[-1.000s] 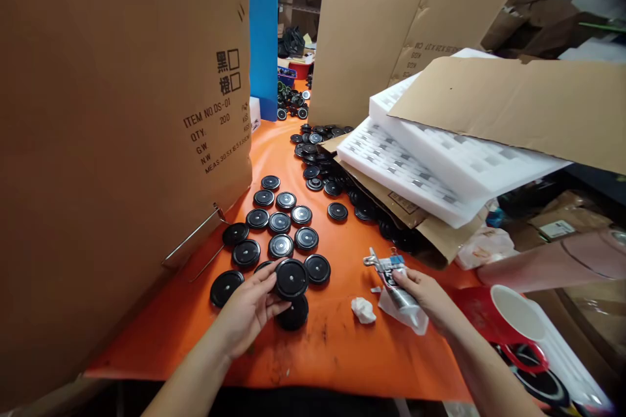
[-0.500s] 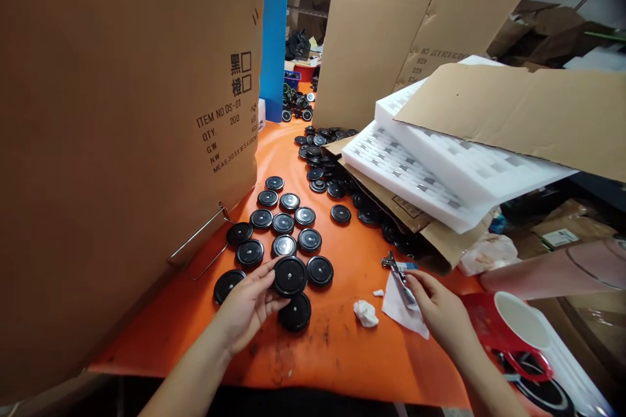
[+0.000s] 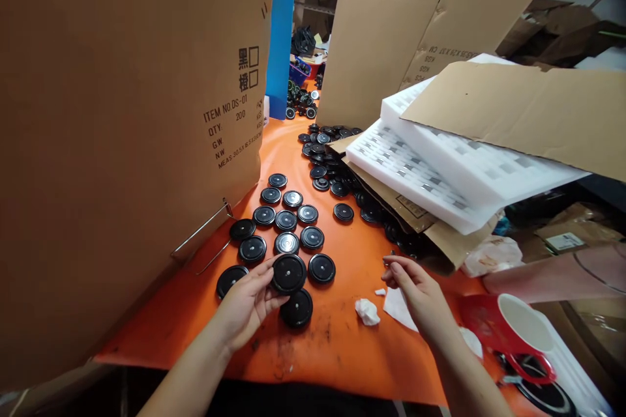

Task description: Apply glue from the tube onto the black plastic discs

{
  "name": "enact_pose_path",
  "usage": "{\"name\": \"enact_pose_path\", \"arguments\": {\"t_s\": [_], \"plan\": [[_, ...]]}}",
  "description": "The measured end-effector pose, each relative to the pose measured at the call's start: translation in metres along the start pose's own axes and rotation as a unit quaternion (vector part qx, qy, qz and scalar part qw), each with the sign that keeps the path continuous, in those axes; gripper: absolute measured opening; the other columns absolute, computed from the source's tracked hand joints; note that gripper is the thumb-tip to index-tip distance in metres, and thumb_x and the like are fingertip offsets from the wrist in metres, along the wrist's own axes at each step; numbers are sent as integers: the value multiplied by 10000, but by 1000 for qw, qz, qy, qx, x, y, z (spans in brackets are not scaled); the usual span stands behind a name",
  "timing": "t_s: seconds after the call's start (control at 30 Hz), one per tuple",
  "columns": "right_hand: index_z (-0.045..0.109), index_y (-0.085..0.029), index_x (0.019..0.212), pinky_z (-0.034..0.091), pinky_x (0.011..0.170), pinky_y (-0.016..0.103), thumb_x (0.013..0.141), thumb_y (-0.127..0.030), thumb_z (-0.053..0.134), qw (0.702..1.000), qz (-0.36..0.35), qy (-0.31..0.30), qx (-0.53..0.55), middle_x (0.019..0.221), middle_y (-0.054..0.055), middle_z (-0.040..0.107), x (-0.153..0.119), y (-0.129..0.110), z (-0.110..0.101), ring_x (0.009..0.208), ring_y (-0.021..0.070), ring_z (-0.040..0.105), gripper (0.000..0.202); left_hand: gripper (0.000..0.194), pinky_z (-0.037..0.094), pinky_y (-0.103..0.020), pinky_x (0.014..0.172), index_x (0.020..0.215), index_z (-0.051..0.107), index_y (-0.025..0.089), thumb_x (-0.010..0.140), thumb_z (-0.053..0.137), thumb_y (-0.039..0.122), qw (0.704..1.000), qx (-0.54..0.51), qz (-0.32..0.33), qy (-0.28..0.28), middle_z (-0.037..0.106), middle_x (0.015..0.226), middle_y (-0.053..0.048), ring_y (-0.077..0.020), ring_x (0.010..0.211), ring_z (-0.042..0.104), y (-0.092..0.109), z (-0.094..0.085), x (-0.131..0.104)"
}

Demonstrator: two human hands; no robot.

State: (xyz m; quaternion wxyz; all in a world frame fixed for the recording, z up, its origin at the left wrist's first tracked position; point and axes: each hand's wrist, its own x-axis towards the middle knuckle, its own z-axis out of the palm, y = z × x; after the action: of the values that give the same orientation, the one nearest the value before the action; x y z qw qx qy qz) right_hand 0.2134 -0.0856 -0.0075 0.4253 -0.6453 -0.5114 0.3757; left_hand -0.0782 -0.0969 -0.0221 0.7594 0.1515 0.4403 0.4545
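Observation:
My left hand [image 3: 247, 303] grips a round black disc [image 3: 288, 273] by its left edge, thumb and fingers around the rim. The disc has a raised rim and a small bright centre point. Just below it lies another black disc [image 3: 297, 309], and more lie beyond it on the orange table cover [image 3: 337, 352]. To the right, my right hand [image 3: 413, 287] is raised above the cover with its fingertips pinched together. A small dark metal tip [image 3: 392, 254] shows by those fingertips; the rest is hidden. Beneath that hand is a piece of white paper [image 3: 398, 308].
A large cardboard box [image 3: 122, 143] walls off the left, with a bent metal wire [image 3: 200, 232] beside it. White foam trays [image 3: 411, 169] and cardboard overhang a pile of black discs [image 3: 317, 150]. Crumpled tissue [image 3: 366, 312] and a red mug [image 3: 489, 322] are at the right.
My right hand has moved slightly left and up off the paper, and the metal tool that lay over the paper no longer shows there. My left hand keeps hold of the disc.

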Motion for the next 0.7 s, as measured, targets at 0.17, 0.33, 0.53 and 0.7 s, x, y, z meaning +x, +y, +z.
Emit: {"name": "enact_pose_path", "arguments": {"t_s": [0.17, 0.33, 0.53, 0.7], "plan": [[622, -188, 940, 484, 696, 312, 834, -466, 471, 992, -5, -65, -107, 778, 56, 654, -9, 9, -5, 764, 192, 617, 333, 312, 554, -287, 755, 1155, 567, 194, 851, 501, 164, 1000, 1, 11, 12, 617, 1163, -86, -161, 901, 627, 2, 2, -3], [657, -242, 914, 453, 788, 372, 876, -340, 462, 924, -129, -142, -331, 920, 57, 640, -33, 20, -3, 881, 214, 570, 221, 243, 563, -298, 739, 1074, 605, 190, 849, 513, 198, 1000, -2, -7, 9, 629, 1127, -66, -168, 904, 624, -3, 4, -1], [610, -238, 1040, 460, 807, 414, 895, -289, 436, 891, -195, -86, -402, 997, 86, 605, -54, 38, 14, 941, 242, 554, 232, 211, 564, -320, 741, 1017, 629, 167, 835, 543, 227, 1000, 12, -25, -14, 651, 1084, -82, -194, 911, 632, -10, 10, 2], [569, -215, 1029, 455, 836, 423, 882, -273, 455, 903, -199, -26, -379, 1015, 86, 607, -60, 46, 18, 971, 253, 551, 195, 197, 561, -324, 752, 998, 631, 162, 831, 552, 231, 999, 14, -43, -9, 646, 1105, -87, -200, 932, 631, -11, 14, 1]]}}
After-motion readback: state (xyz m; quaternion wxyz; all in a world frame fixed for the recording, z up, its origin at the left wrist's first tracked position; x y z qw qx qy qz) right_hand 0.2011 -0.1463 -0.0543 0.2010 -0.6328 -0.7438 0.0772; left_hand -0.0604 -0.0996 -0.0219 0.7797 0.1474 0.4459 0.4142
